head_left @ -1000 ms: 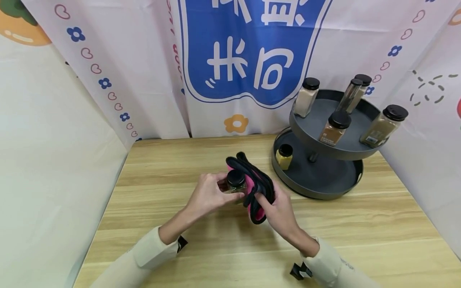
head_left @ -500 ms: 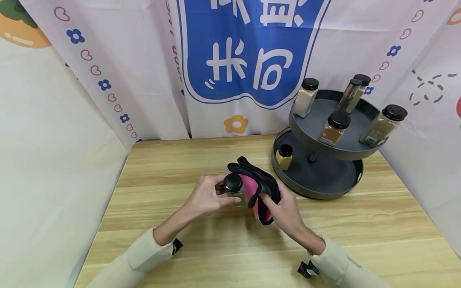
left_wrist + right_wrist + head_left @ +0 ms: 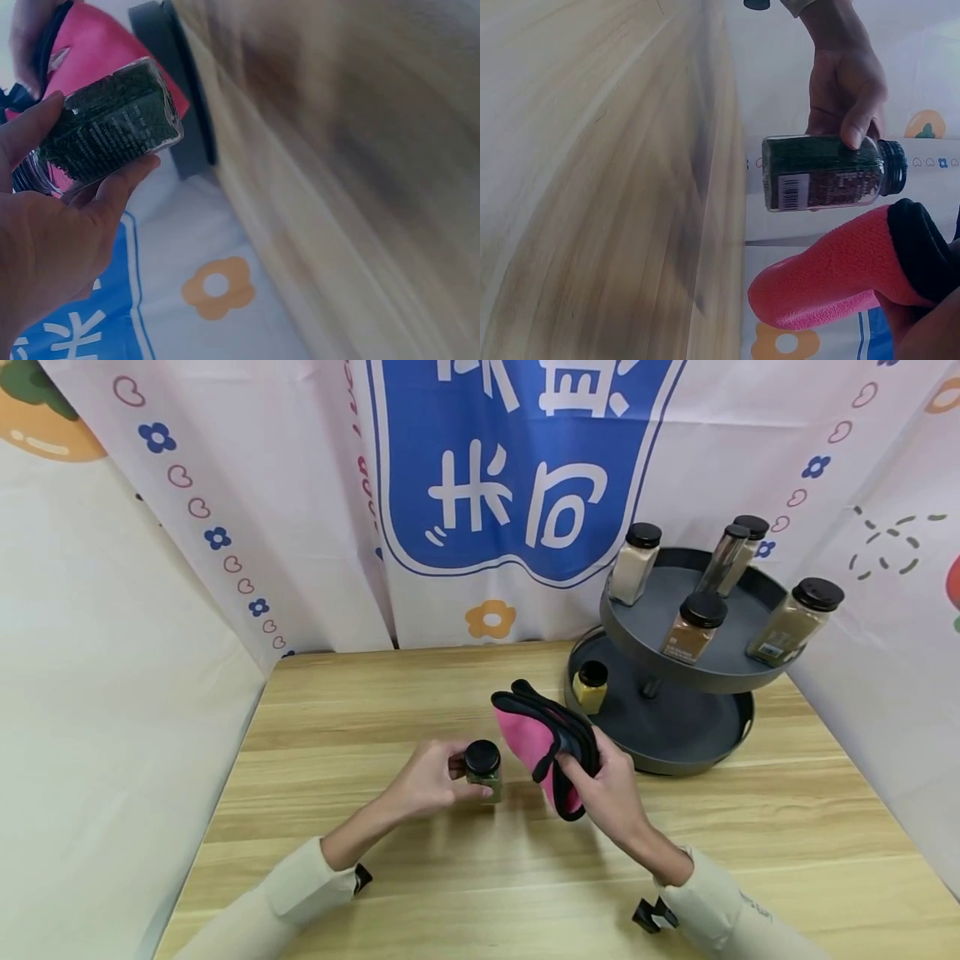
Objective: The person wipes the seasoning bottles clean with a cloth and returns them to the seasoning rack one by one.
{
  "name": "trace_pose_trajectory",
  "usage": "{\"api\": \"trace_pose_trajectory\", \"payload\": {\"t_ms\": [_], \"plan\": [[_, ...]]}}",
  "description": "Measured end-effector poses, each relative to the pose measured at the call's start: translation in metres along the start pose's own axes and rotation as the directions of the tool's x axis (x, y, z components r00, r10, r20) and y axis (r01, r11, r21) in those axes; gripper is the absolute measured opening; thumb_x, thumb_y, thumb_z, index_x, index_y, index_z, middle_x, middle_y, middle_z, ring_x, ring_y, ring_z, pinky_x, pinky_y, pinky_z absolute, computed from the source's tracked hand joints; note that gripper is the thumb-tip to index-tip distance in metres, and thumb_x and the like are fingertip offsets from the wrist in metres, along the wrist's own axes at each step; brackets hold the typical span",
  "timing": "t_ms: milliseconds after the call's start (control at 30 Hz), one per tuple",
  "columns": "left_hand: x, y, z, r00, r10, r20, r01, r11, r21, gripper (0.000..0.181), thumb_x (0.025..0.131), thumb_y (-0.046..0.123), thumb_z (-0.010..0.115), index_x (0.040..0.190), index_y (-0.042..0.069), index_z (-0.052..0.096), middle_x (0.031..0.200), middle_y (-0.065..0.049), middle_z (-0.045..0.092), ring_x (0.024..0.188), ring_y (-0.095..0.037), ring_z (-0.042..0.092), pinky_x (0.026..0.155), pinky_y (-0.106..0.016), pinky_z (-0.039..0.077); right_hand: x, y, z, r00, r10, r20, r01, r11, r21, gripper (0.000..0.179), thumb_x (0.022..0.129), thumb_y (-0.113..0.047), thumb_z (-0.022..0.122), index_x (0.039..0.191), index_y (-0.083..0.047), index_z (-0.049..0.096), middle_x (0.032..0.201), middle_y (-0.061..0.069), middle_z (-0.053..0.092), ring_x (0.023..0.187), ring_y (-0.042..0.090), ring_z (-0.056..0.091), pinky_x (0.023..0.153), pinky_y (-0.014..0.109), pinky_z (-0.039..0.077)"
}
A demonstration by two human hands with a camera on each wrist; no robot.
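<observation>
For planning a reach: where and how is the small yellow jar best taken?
Probably by the upper sides of the yellow jar, just under its black lid, coming from the left: it stands upright near the left rim of the lower tray, while the upper tray crowds it from the right.

I'd call this a small, kitchen-like booth, though I can't tell what building holds it: printed cloth walls (image 3: 322,443) on 3 sides, with flowers (image 3: 502,620), fruit (image 3: 52,431) and a blue panel (image 3: 517,547), around a wood-grain tabletop (image 3: 337,710) where a dark 2-tier rack (image 3: 648,627) carries black-lidded spice jars (image 3: 688,635).
</observation>
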State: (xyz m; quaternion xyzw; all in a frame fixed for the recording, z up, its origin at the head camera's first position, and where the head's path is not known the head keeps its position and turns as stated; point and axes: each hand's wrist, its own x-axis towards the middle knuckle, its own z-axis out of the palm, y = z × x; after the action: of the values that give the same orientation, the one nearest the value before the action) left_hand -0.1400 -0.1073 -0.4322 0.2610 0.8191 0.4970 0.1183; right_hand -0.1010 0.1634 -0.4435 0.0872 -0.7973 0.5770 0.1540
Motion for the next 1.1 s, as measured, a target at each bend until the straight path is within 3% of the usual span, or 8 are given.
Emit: {"api": "trace_pose_trajectory", "payload": {"t_ms": [200, 367, 467, 600, 767, 1000, 1100], "plan": [[0.004, -0.012, 0.007, 0.999, 0.010, 0.033, -0.011, 0.999, 0.047, 0.030, 0.081, 0.007, 0.091, 0.105, 0.006, 0.073, 0.098, -0.001, 0.077, 0.091, -0.011, 0.074, 0.084, -0.031, 0.061, -0.001, 0.001, -0.003, 1.000, 0.004, 0.001, -0.004, 1.000, -0.001, 0.021, 0.097, -0.006, 0.075, 0.118, -0.008, 0.073, 0.103, 0.010, 0.077, 0.082, 0.011, 0.067, 0.068, 0.022, 0.055], [0.005, -0.018, 0.011, 0.999, -0.029, 0.036, 0.025, 0.994, 0.106, 0.034, 0.080, 0.008, 0.092, 0.108, 0.005, 0.074, 0.099, -0.002, 0.078, 0.089, -0.008, 0.072, 0.083, -0.037, 0.061, -0.002, 0.002, -0.005, 1.000, 0.021, 0.005, -0.021, 1.000, 0.002, 0.021, 0.097, -0.007, 0.075, 0.118, -0.008, 0.073, 0.105, 0.010, 0.077, 0.083, 0.011, 0.068, 0.069, 0.023, 0.056], [0.004, -0.021, 0.013, 0.998, -0.051, 0.028, 0.047, 0.990, 0.133, 0.037, 0.079, 0.007, 0.093, 0.110, 0.004, 0.074, 0.100, -0.003, 0.079, 0.089, -0.008, 0.071, 0.083, -0.033, 0.060, -0.003, 0.004, -0.006, 1.000, 0.026, 0.008, -0.026, 1.000, -0.003, 0.022, 0.097, -0.006, 0.075, 0.119, -0.008, 0.073, 0.106, 0.011, 0.078, 0.083, 0.011, 0.069, 0.069, 0.023, 0.057], [0.004, -0.025, 0.014, 0.997, -0.067, 0.026, 0.062, 0.987, 0.147, 0.037, 0.080, 0.009, 0.093, 0.111, 0.005, 0.074, 0.099, -0.001, 0.078, 0.088, -0.008, 0.070, 0.082, -0.027, 0.057, -0.003, 0.006, -0.006, 0.999, 0.032, 0.008, -0.032, 0.999, -0.016, 0.024, 0.096, -0.006, 0.076, 0.119, -0.010, 0.073, 0.107, 0.010, 0.078, 0.083, 0.012, 0.070, 0.069, 0.023, 0.057], [0.003, -0.030, 0.015, 0.997, -0.072, 0.032, 0.067, 0.986, 0.151, 0.037, 0.080, 0.011, 0.092, 0.111, 0.006, 0.073, 0.099, 0.002, 0.076, 0.087, -0.006, 0.067, 0.083, -0.027, 0.055, -0.004, 0.007, -0.007, 0.999, 0.038, 0.010, -0.038, 0.999, -0.028, 0.024, 0.096, -0.006, 0.076, 0.120, -0.010, 0.073, 0.107, 0.010, 0.078, 0.083, 0.012, 0.070, 0.070, 0.024, 0.057], [0.003, -0.034, 0.014, 0.996, -0.072, 0.051, 0.065, 0.989, 0.132, 0.036, 0.081, 0.008, 0.091, 0.110, 0.005, 0.071, 0.093, 0.003, 0.073, 0.078, -0.010, 0.059, 0.076, -0.025, 0.050, -0.004, 0.008, -0.007, 0.999, 0.050, 0.006, -0.050, 0.998, -0.023, 0.019, 0.096, -0.007, 0.076, 0.115, -0.010, 0.073, 0.099, 0.008, 0.076, 0.078, 0.012, 0.067, 0.066, 0.025, 0.055], [0.003, -0.035, 0.013, 0.996, -0.069, 0.059, 0.060, 0.988, 0.139, 0.038, 0.081, 0.007, 0.090, 0.115, 0.005, 0.071, 0.099, 0.001, 0.075, 0.086, -0.013, 0.063, 0.081, -0.027, 0.052, -0.004, 0.008, -0.008, 0.999, 0.049, -0.006, -0.049, 0.998, -0.028, 0.017, 0.097, -0.008, 0.076, 0.113, -0.009, 0.073, 0.097, 0.008, 0.076, 0.077, 0.011, 0.066, 0.066, 0.024, 0.054]]}}
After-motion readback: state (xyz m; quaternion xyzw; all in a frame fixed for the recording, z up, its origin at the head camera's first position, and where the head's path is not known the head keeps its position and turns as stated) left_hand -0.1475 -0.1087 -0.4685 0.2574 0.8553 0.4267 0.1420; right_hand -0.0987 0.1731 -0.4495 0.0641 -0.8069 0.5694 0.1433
